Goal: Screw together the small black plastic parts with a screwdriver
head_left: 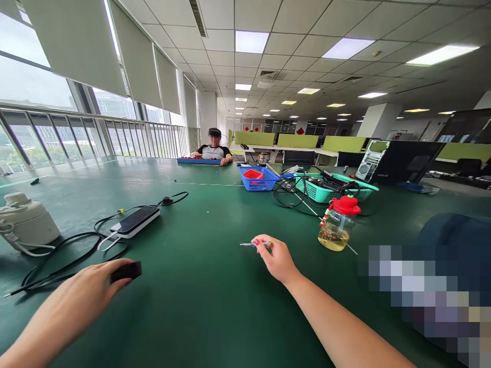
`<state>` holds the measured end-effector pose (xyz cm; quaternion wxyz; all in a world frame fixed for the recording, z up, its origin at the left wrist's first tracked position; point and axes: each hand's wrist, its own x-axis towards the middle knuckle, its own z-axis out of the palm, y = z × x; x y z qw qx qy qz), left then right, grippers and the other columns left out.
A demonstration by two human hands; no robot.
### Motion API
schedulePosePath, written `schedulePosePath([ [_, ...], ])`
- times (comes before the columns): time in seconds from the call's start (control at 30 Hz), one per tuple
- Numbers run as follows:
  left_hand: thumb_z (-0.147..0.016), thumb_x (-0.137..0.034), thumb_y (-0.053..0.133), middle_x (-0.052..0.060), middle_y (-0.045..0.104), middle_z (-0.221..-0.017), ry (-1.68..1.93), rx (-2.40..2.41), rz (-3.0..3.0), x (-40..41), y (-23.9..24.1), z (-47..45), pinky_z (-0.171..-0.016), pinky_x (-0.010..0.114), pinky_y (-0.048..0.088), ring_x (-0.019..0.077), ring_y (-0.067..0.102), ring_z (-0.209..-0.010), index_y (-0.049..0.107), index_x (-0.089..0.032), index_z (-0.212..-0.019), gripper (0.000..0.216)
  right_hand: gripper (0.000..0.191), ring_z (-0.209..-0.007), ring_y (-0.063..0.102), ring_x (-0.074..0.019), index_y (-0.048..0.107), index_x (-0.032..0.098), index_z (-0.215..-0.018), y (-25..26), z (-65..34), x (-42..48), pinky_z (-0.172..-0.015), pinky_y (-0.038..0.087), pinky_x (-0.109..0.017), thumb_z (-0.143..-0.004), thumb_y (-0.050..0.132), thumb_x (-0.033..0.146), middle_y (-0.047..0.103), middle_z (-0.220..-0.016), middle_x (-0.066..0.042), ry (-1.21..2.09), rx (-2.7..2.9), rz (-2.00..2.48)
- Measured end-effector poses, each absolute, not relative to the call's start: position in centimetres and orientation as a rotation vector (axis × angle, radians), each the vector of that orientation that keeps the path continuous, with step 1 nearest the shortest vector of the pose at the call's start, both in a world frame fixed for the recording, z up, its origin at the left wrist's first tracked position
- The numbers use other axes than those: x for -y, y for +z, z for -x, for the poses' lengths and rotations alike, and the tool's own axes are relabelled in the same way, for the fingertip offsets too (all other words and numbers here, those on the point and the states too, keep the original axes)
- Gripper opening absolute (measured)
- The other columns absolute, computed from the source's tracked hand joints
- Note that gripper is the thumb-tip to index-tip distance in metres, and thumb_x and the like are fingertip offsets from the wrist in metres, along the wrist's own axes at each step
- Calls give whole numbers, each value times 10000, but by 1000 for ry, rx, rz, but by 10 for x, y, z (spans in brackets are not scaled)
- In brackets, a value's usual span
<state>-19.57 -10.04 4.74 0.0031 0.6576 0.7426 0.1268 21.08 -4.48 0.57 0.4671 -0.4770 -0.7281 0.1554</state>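
Observation:
My left hand (pixel 90 287) is closed around a small flat black object (pixel 126 271) at the lower left, just above the green table (pixel 207 306). My right hand (pixel 275 258) pinches a thin tool with a metal tip and a clear handle (pixel 253 245), which points left, low over the table's middle. A phone lying on a white power bank (pixel 135 222) with black and white cables sits beyond my left hand. A glass jar with a red lid (pixel 338 225) holding yellowish liquid stands to the right of my right hand.
A cream-coloured jug (pixel 26 223) stands at the far left. A blue basket (pixel 258 179) and a teal basket (pixel 333 188) with tangled black cables sit farther back. A person (pixel 214 149) sits at the table's far end over a blue tray. A dark chair back is at the right edge.

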Motion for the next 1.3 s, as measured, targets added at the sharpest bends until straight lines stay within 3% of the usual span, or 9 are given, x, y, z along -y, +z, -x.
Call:
schedulePosePath([
  [0.13,-787,-372,565,-1,722,-1125,408,-1889,-2395,90,70,96,-926,349,449,256,645,-1047,669,-345,-1107,338,278,-637,608,-157,673,240,-905,5,-210,46,-594,454,-248,-935,455,409,673,-733,-3,371,1835,1145],
  [0.4,-805,-219,597,45,738,-994,340,-1393,-2716,27,44,-15,-853,361,466,260,644,-978,676,-279,-1035,250,190,-747,615,-186,641,245,-822,12,-210,48,-737,459,-305,-909,509,351,702,-804,-20,137,1913,1121],
  [0.57,-845,-248,570,31,715,-1101,581,-1312,-2642,11,26,-17,-922,366,449,240,614,-1036,631,-275,-1132,294,181,-650,574,-156,582,236,-756,18,-207,52,-827,413,-344,-904,505,306,660,-709,-1,-56,1920,1012],
  [0.8,-835,-250,586,34,710,-1103,600,-1381,-2511,-4,10,-2,-941,374,457,243,595,-1054,641,-265,-1123,294,130,-559,541,-137,560,247,-788,20,-198,65,-893,389,-388,-887,476,241,623,-641,29,-205,2046,798],
  [1.1,-773,-326,669,62,701,-1063,612,-1424,-2318,-15,-1,1,-924,361,493,240,613,-1049,608,-264,-1218,453,122,-598,538,-127,587,241,-840,16,-190,64,-918,389,-392,-873,487,178,624,-675,32,-225,2252,759],
  [1.3,-772,-362,662,67,704,-1053,634,-1383,-2324,-14,-3,1,-908,370,500,246,620,-1024,641,-261,-1176,417,146,-605,527,-129,594,234,-841,17,-189,65,-927,383,-399,-867,473,158,615,-676,24,-266,2305,767],
])
